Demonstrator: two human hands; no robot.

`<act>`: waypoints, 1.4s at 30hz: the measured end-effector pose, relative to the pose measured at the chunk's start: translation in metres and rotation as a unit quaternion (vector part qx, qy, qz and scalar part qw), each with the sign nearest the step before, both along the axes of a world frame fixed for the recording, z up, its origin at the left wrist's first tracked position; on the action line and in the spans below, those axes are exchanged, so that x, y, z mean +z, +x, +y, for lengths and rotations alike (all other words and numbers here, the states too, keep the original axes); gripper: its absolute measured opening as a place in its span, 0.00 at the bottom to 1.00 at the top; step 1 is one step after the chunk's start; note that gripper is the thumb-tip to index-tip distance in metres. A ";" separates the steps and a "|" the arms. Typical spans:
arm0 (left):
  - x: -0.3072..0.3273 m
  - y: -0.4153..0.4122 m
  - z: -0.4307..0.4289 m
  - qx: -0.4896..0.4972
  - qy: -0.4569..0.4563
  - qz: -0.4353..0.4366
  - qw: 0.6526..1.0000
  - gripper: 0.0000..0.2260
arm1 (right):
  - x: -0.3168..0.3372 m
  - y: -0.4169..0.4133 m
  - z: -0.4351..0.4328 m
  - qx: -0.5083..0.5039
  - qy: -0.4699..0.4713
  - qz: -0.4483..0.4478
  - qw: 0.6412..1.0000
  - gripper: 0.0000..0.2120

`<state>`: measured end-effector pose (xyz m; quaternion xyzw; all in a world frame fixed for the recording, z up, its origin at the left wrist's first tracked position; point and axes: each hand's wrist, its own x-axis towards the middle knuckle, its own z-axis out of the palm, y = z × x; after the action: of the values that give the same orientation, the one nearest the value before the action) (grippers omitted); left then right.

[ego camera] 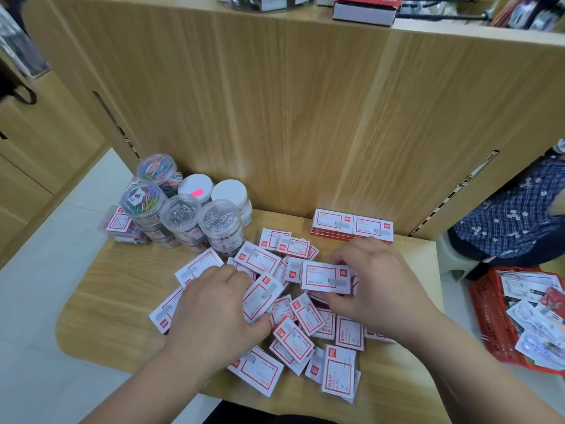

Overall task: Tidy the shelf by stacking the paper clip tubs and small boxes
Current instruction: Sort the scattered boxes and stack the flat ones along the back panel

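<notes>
While so many boxes lie jumbled, we judge the step in hand to be gathering them into one squared pile. Across the lower half of the frame runs the wooden shelf [107, 301], and at its centre sprawls the heap of loose boxes [342, 371], white with red frames, at every angle. Left of centre stand the tubs [180, 215], set in tiers against the back panel. Right of centre, at the shelf's back, sits the neat stack [351, 226]. Our hands work apart over the heap: the left hand [214, 304] curls fingers and thumb round a tilted box [260, 296], and the right hand [382, 286] pinches a level box [325, 276] between thumb and fingers. To do this well, we would turn each box label-up and square its edges before adding it. The level box lies long axis left to right, red logo at its right end, matching the neat stack. The tilted box runs lower left to upper right, logo uppermost, so it wants a clockwise turn.
</notes>
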<state>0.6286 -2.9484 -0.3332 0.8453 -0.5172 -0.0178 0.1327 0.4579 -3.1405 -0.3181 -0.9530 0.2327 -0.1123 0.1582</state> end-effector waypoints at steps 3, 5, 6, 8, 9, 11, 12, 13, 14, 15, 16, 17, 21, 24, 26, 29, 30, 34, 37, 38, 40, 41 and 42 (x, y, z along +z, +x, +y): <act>0.009 0.002 -0.006 -0.032 -0.037 0.030 0.998 0.20 | 0.000 -0.009 -0.010 -0.023 0.010 -0.038 0.999 0.18; 0.018 0.006 -0.019 -0.062 -0.072 0.034 0.995 0.19 | 0.000 -0.019 -0.021 -0.056 0.014 -0.063 0.996 0.18; 0.023 0.008 -0.028 -0.084 -0.085 0.024 0.993 0.19 | 0.000 -0.025 -0.028 -0.075 0.014 -0.070 0.995 0.20; 0.031 0.011 -0.054 -0.124 -0.093 -0.008 0.988 0.19 | 0.000 -0.037 -0.041 -0.114 0.016 -0.081 0.990 0.21; 0.034 0.012 -0.069 -0.134 -0.085 -0.015 0.987 0.19 | -0.001 -0.041 -0.048 -0.132 0.019 -0.085 0.987 0.21; 0.037 0.012 -0.099 -0.139 -0.061 -0.017 0.988 0.19 | -0.002 -0.047 -0.060 -0.157 0.013 -0.086 0.984 0.20; 0.037 0.011 -0.113 -0.137 -0.041 -0.015 0.990 0.19 | -0.003 -0.048 -0.066 -0.162 0.006 -0.084 0.983 0.18; 0.035 0.010 -0.126 -0.136 -0.013 -0.013 0.991 0.18 | -0.005 -0.048 -0.071 -0.166 -0.001 -0.084 0.983 0.16; 0.031 0.010 -0.138 -0.137 0.013 -0.013 0.990 0.16 | -0.009 -0.047 -0.076 -0.171 -0.007 -0.086 0.981 0.14; 0.027 0.010 -0.148 -0.140 0.031 -0.017 0.989 0.14 | -0.012 -0.045 -0.079 -0.176 -0.010 -0.090 0.980 0.13; 0.023 0.010 -0.155 -0.143 0.042 -0.019 0.989 0.12 | -0.015 -0.042 -0.081 -0.178 -0.012 -0.092 0.980 0.11; 0.018 0.010 -0.160 -0.144 0.048 -0.015 0.988 0.11 | -0.019 -0.040 -0.082 -0.176 -0.015 -0.093 0.980 0.11; 0.000 0.010 -0.163 -0.135 0.026 0.012 0.990 0.09 | -0.036 -0.034 -0.078 -0.166 -0.003 -0.116 0.979 0.10; -0.006 0.011 -0.163 -0.109 -0.017 0.046 0.993 0.05 | -0.042 -0.032 -0.075 -0.193 0.007 -0.129 0.973 0.12; -0.005 0.010 -0.163 -0.088 -0.045 0.076 0.992 0.07 | -0.044 -0.031 -0.073 -0.220 0.013 -0.132 0.966 0.12; -0.003 0.008 -0.165 -0.062 -0.055 0.080 0.993 0.15 | -0.045 -0.027 -0.072 -0.250 0.024 -0.122 0.960 0.14; -0.004 0.008 -0.166 -0.060 -0.055 0.078 0.994 0.16 | -0.045 -0.025 -0.072 -0.255 0.028 -0.114 0.960 0.15; -0.004 0.007 -0.168 -0.067 -0.054 0.066 0.994 0.20 | -0.042 -0.019 -0.071 -0.268 0.022 -0.096 0.958 0.14; -0.003 0.002 -0.169 -0.081 -0.065 0.062 0.993 0.22 | -0.042 -0.017 -0.068 -0.263 0.002 -0.085 0.961 0.13; -0.002 0.001 -0.168 -0.087 -0.067 0.059 0.992 0.22 | -0.043 -0.017 -0.066 -0.257 -0.012 -0.075 0.963 0.13; -0.003 0.000 -0.168 -0.093 -0.057 0.048 0.993 0.19 | -0.043 -0.016 -0.063 -0.245 -0.053 -0.055 0.966 0.13; -0.003 0.001 -0.168 -0.095 -0.049 0.043 0.993 0.18 | -0.042 -0.016 -0.062 -0.241 -0.065 -0.047 0.967 0.12; -0.002 0.001 -0.168 -0.095 -0.045 0.042 0.994 0.18 | -0.040 -0.015 -0.062 -0.239 -0.062 -0.041 0.968 0.12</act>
<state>0.6297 -3.1168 -0.3348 0.7840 -0.5896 -0.0425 0.1894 0.4425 -3.2021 -0.3578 -0.8721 0.4398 -0.2004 0.0769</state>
